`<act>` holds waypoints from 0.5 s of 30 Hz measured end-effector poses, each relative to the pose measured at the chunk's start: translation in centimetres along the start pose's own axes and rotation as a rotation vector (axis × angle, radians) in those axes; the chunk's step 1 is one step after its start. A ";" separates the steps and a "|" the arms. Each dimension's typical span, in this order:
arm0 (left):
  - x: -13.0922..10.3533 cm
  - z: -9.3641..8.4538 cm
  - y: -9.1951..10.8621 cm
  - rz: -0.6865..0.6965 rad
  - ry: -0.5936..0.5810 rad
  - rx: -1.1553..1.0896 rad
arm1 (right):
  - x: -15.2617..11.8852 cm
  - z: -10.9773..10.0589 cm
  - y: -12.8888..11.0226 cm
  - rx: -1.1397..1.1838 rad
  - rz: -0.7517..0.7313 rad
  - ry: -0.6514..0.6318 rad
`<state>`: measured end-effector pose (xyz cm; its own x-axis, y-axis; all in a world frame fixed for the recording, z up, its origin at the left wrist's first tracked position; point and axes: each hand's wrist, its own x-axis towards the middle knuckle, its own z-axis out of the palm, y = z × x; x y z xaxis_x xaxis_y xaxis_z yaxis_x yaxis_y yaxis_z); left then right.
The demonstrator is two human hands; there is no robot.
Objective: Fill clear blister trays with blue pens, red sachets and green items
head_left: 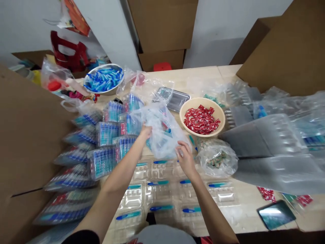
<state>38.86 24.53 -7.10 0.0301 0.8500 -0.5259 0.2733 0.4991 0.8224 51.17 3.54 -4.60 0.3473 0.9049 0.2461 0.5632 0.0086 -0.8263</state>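
Note:
A clear plastic bag [162, 135] lies in the middle of the table, with some blue and red items showing faintly through it. My left hand [146, 132] is closed on the bag's left side. At the bag's lower right edge, my right hand [186, 159] has its fingers bent and apart, against or just beside the film. Below both hands, clear plastic trays [158, 193] are laid out in rows. Single blue and teal pen-shaped pieces [161, 207] lie in their upper slots.
Packed blister sets [104, 162] are stacked on the left. A cream bowl [182, 118] holds red sachets, and a metal bowl [122, 79] holds blue pieces. A bag of small packets [217, 161], grey trays [266, 135] and a phone [276, 214] are on the right.

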 end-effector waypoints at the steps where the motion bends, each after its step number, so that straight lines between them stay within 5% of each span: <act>1: -0.3 -0.7 1.5 0.003 0.009 -0.035 | 0.1 -0.2 0.1 -0.018 0.015 0.010; 5: -3.3 -4.2 7.4 0.241 0.004 -0.234 | 0.8 -0.7 -0.6 -0.042 0.001 -0.009; 8: -6.1 -6.5 9.6 0.466 -0.049 -0.366 | 1.0 -0.4 -1.4 -0.013 -0.032 -0.025; 11: -7.9 -7.7 8.2 0.381 -0.042 -0.389 | 0.6 -0.2 -1.1 -0.002 -0.026 -0.097; 15: -8.4 -8.2 3.2 0.127 0.129 -0.388 | -0.7 -0.3 0.1 -0.064 -0.023 -0.211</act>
<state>31.55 20.33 1.73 -0.0874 0.9106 -0.4039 -0.1076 0.3945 0.9126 51.21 2.73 -4.71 0.1728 0.9739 0.1470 0.6179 0.0090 -0.7862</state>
